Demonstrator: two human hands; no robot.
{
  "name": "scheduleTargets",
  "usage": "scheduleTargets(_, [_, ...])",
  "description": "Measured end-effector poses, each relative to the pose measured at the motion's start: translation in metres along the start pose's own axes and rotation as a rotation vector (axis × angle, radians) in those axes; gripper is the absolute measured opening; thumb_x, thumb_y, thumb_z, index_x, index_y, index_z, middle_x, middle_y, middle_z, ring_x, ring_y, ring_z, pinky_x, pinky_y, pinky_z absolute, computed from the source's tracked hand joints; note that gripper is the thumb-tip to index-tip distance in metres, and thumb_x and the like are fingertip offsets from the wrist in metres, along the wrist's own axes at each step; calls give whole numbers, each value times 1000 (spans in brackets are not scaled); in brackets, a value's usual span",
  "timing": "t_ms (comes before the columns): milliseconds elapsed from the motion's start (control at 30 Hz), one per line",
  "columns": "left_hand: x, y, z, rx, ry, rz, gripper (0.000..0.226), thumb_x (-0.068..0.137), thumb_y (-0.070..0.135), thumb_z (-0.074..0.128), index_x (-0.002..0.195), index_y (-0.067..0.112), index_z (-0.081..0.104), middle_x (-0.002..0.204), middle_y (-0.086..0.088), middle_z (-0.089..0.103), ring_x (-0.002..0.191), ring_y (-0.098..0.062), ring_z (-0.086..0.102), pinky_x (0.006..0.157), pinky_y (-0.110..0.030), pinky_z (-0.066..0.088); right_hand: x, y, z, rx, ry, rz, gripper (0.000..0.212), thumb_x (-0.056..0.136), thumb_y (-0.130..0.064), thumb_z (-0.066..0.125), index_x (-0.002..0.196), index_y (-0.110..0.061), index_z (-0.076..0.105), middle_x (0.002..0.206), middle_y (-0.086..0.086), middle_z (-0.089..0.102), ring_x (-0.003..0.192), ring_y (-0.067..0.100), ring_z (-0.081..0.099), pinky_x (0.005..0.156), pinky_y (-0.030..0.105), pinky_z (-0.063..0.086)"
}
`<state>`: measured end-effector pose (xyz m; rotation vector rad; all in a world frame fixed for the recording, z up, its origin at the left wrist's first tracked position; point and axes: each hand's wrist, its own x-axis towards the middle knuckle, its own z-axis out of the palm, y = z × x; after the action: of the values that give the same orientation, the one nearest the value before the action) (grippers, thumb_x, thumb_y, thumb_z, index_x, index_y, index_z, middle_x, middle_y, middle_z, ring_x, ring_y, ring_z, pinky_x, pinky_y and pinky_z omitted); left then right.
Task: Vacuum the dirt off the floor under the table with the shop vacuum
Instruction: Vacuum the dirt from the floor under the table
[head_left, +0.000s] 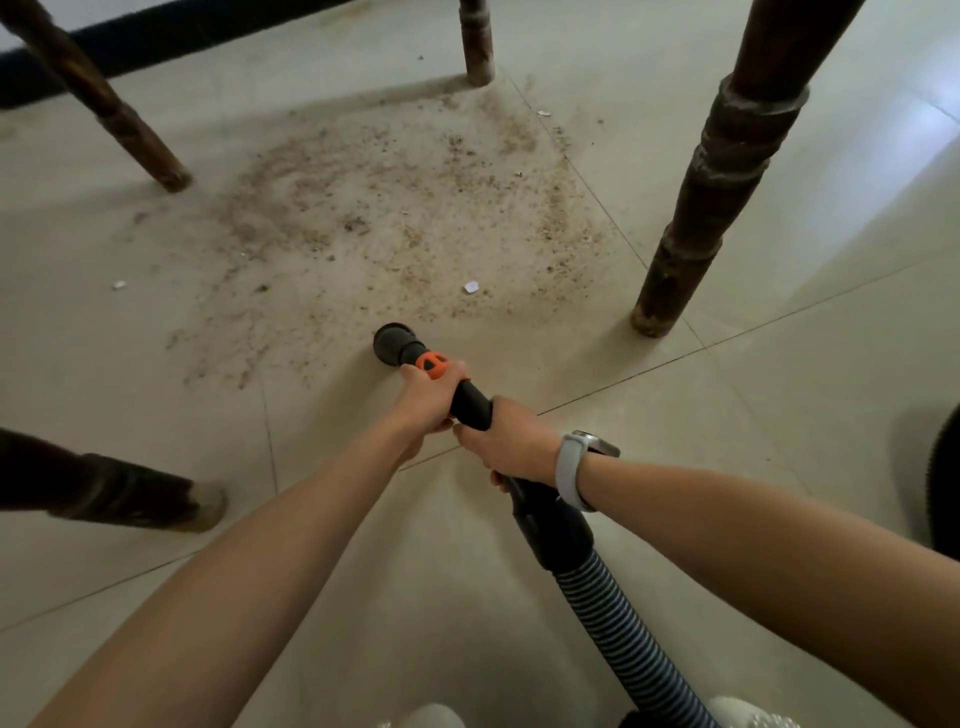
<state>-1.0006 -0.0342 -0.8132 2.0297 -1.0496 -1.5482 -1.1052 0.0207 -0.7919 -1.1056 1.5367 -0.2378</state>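
A wide patch of brown dirt (384, 208) covers the pale tiled floor between the table legs. The black vacuum nozzle (393, 343) with an orange collar points at the near edge of that patch, its mouth low over the floor. My left hand (428, 397) grips the nozzle tube just behind the orange collar. Further back on the same black tube, my right hand (511, 444) holds it, with a grey watch on that wrist. The ribbed hose (618, 629) runs back from the tube toward the bottom right.
Dark wooden table legs stand around the dirt: one at the right (711, 192), one at the far middle (477, 44), one at the far left (104, 104), one at the near left (119, 491). Small white scraps (471, 287) lie in the dirt. A dark ribbed object (943, 478) is at the right edge.
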Motion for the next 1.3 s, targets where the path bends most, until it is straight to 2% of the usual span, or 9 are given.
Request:
scheduleTargets(167, [8,1,-20,-44,59,-27,67,95,35,50,145,5,17,121,-13,52,92,-22,55,59,-27,48,14,-17,15,-28,17,-34,11,89,-23,51,85,-13,49,65,3,55,47,17,56,53,30,52])
scheduleTargets(333, [16,4,-24,-57,51,-43,64,95,34,49,143,6,19,114,-10,49,96,-22,55,75,-33,48,17,-24,17,-77,61,-58,12,89,-25,50,87,-14,47,65,3,56,49,19,56,53,30,52])
scheduleTargets(500, [13,12,-8,-42,-23,-25,63,94,34,51,142,5,22,118,-12,53,98,-23,58,72,-32,50,8,-15,1,-96,106,-18,19,91,-28,50,101,-12,47,75,6,60,55,21,58,57,32,54])
scheduleTargets(600, [10,16,8,-40,-76,0,61,93,33,51,140,6,23,102,-7,56,86,-19,58,65,-28,51,2,-7,-10,-73,121,24,27,92,-30,50,110,-9,45,84,9,61,58,22,58,56,32,53])
scheduleTargets(800, [4,25,39,-22,-147,32,64,92,36,52,141,7,21,102,-8,57,81,-16,59,68,-30,52,-10,10,-31,-70,205,73,26,91,-31,50,107,-11,45,78,7,61,60,23,64,63,38,59])
scheduleTargets(967, [-9,30,70,-33,-229,52,60,91,34,53,137,7,26,105,-9,59,82,-16,61,61,-27,51,-26,30,-51,13,235,130,24,90,-31,52,103,-12,47,75,7,60,51,18,58,51,30,53])
scheduleTargets(1100, [-21,29,97,-3,-298,76,60,93,40,52,139,11,26,107,-7,59,82,-13,59,63,-25,51,-43,51,-64,35,302,146,18,89,-32,54,91,-16,45,66,3,57,45,17,56,43,25,49])
scheduleTargets(1300, [-29,40,131,32,-339,106,61,93,40,51,141,12,25,115,-8,54,83,-14,55,57,-24,45,-57,66,-84,50,353,193,25,91,-32,53,103,-12,45,72,7,59,47,16,57,43,25,49])
